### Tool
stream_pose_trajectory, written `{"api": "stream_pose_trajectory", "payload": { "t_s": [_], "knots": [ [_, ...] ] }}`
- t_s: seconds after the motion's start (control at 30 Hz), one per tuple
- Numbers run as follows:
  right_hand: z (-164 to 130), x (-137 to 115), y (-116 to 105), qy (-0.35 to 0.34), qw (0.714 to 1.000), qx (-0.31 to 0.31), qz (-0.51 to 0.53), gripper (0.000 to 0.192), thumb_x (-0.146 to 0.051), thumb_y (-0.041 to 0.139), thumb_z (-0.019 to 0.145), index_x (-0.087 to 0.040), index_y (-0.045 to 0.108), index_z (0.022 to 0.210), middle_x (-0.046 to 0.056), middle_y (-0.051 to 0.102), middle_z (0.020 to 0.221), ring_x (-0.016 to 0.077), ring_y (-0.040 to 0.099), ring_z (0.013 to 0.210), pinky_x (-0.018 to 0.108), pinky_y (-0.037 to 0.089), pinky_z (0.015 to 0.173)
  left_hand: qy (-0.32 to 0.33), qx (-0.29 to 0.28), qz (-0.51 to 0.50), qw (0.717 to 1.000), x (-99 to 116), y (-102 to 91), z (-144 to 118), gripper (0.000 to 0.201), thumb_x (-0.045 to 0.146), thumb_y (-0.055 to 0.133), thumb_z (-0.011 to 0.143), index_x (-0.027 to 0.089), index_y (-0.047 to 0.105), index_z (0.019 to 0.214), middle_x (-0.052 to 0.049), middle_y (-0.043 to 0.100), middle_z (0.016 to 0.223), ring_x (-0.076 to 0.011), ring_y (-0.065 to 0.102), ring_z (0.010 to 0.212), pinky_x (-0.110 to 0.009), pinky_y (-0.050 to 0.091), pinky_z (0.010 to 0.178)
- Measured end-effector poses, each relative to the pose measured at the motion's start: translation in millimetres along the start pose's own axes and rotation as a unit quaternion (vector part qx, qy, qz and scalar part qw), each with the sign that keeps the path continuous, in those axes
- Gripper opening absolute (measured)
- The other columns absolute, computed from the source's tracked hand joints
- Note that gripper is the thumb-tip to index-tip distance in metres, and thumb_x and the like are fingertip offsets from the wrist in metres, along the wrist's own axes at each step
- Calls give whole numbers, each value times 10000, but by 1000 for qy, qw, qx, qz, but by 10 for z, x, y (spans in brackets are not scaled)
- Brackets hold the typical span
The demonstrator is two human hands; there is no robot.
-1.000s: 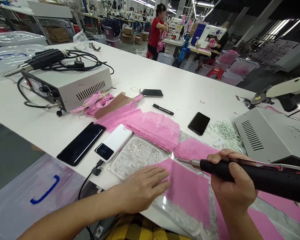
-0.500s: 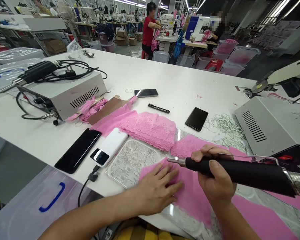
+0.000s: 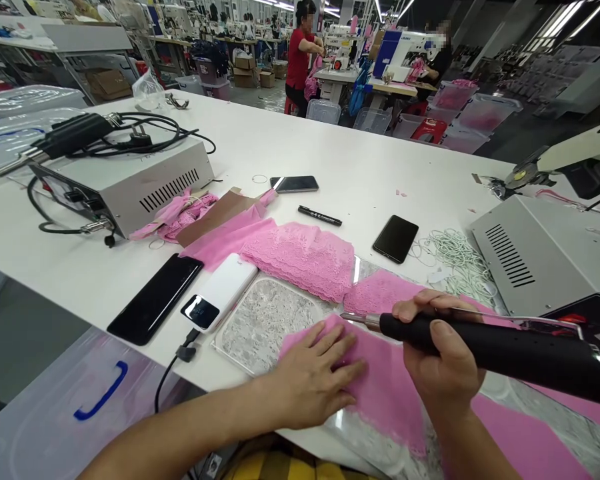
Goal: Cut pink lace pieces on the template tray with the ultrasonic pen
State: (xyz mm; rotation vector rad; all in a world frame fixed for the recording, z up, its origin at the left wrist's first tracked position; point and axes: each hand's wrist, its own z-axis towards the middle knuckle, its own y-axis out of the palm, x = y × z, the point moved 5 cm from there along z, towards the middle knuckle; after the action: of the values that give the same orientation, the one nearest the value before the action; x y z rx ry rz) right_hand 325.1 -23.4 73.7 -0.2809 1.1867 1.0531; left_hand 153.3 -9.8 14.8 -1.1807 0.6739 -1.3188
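Observation:
My left hand (image 3: 315,380) lies flat with fingers spread on a pink fabric piece (image 3: 385,380), pressing it against a grey marbled board (image 3: 275,317). In my right hand (image 3: 440,360) is a black handheld ultrasonic welder (image 3: 500,350), fingers wrapped round its barrel. Its narrow metal tip points left, at the upper edge of the pink piece, just above my left fingertips. Whether the tip touches the fabric I cannot tell. Beyond the tip lie a stack of pink lace pieces (image 3: 303,260) and another pink lace-edged piece (image 3: 385,290).
Left of the board are a white power bank (image 3: 230,283) and a large black phone (image 3: 155,300). Farther back are a marker (image 3: 320,215), two more phones and a grey vented box (image 3: 145,180). Another vented box (image 3: 540,253) and tangled pale cord (image 3: 460,263) stand right.
My right hand and the welder have shifted slightly right, the tip moving along the fabric's upper edge. My left hand stays nearly in place.

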Motion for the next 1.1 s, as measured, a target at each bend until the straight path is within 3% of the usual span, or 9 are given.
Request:
{"api": "stream_pose_trajectory", "payload": {
  "t_s": [0.17,0.33,0.67,0.9,1.1],
  "knots": [
    [-28,46,55,-4,1000,-17,4,128,-226,642,758,-214,626,885,-2,595,875,119,591,644,347,517,689,8,-23,-6,1000,3,-1,14,545,525,468,979,188,501,1405,-181,476,1464,-352,426,1383,-524,369,1115],
    [31,-31,-9,-4,1000,2,-12,125,-213,640,743,-212,632,868,-1,594,868,130,604,648,353,524,680,11,-35,4,999,6,-36,23,526,507,467,985,201,487,1412,-146,477,1476,-319,411,1402,-501,351,1148],
    [139,-539,-593,-56,992,79,-82,165,-233,605,619,-205,647,776,7,599,779,137,547,523,347,483,546,49,-72,6,996,218,-11,156,437,400,402,1029,176,520,1384,-104,514,1457,-304,470,1362,-485,383,1127],
    [49,-555,-947,-45,986,132,-86,175,-237,584,583,-199,632,747,-3,597,756,141,552,504,347,470,552,36,-89,2,995,414,156,400,502,451,392,1026,163,465,1431,-109,482,1484,-320,412,1401,-505,351,1141],
    [38,-537,-1062,-55,988,127,-65,178,-244,591,606,-197,641,770,2,604,776,140,559,507,354,483,546,44,-109,22,993,431,239,443,526,501,326,1035,210,420,1463,-103,433,1518,-304,381,1424,-517,347,1139]
  ]
}}
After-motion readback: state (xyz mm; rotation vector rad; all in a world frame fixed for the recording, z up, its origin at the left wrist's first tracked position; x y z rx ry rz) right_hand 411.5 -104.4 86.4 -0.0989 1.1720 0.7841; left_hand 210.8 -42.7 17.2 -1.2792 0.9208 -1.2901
